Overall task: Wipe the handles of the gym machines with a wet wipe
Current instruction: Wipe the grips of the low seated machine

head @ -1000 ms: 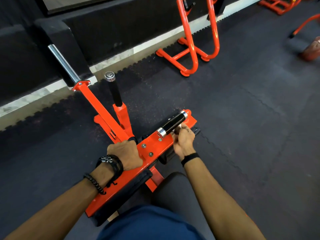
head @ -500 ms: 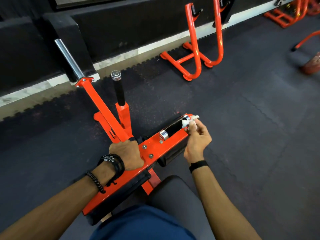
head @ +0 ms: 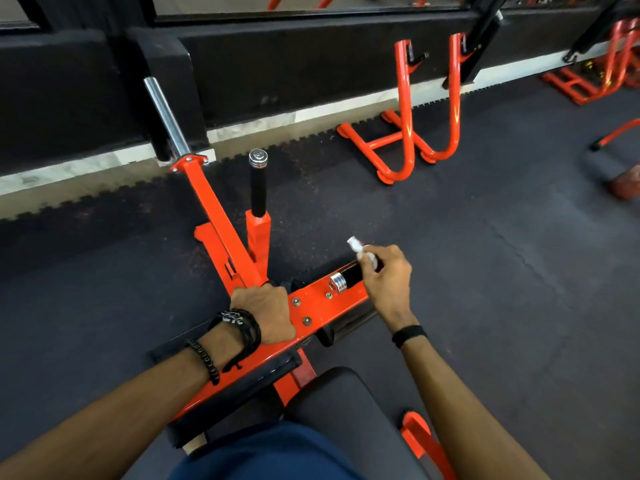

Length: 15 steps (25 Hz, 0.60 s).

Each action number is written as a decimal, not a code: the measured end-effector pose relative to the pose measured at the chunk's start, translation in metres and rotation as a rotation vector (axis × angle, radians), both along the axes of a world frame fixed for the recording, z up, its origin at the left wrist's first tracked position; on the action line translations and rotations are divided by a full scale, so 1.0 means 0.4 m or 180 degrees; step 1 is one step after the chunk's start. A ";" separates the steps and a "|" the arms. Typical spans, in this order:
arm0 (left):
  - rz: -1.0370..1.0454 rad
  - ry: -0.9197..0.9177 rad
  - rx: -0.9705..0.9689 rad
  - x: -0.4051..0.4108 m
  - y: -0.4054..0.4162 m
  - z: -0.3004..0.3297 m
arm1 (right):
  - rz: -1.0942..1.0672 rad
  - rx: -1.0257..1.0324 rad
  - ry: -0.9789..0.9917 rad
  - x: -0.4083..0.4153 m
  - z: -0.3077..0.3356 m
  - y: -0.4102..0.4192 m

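Dark rubber gym floor (head: 485, 289) of interlocking mats, edged by a pale stone strip below a black wall. Orange steel machine frame (head: 325, 306) across the lower middle, with a black pad along its near edge. Right hand (head: 386, 275) at the far end of the short black foam handle with a chrome collar (head: 346, 277), fingers curled and pinching a small crumpled white wet wipe (head: 362, 252) against that handle's tip; wipe partly sticking up above the fingers. Left hand (head: 265, 311) curled over the orange frame near the bolts, gripping it, black bracelets on the wrist. Beyond, upright black foam handle with a chrome cap (head: 258, 188) on an orange post, and a tilted chrome sleeve bar (head: 166, 116) to its left. Orange tubular stand (head: 408, 140) near the wall, well apart.
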<state>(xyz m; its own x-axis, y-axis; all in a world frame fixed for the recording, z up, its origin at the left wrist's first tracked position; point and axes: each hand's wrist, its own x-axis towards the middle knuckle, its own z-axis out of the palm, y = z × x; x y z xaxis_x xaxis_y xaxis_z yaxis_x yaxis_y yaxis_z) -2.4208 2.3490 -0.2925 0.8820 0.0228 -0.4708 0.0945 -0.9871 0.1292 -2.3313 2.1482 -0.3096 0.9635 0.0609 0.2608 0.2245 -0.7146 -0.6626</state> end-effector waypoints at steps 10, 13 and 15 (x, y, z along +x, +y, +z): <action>0.0210 -0.0121 0.0077 -0.005 -0.010 0.005 | 0.0920 -0.2755 0.1608 0.157 0.111 0.088; 0.0235 -0.0123 0.0039 -0.010 -0.013 0.010 | 0.1859 -0.2708 0.2330 0.131 0.097 0.179; 0.0201 -0.0091 0.0044 -0.009 -0.021 0.013 | 0.1863 -0.3240 0.2432 0.187 0.112 0.156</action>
<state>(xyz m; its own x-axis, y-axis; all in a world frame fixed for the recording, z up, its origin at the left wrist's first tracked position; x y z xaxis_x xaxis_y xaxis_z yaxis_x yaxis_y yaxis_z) -2.4244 2.3406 -0.2871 0.8917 0.0850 -0.4447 0.1530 -0.9810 0.1192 -2.2566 2.2107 -0.2649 0.6150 0.3410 -0.7110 0.4769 -0.8789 -0.0091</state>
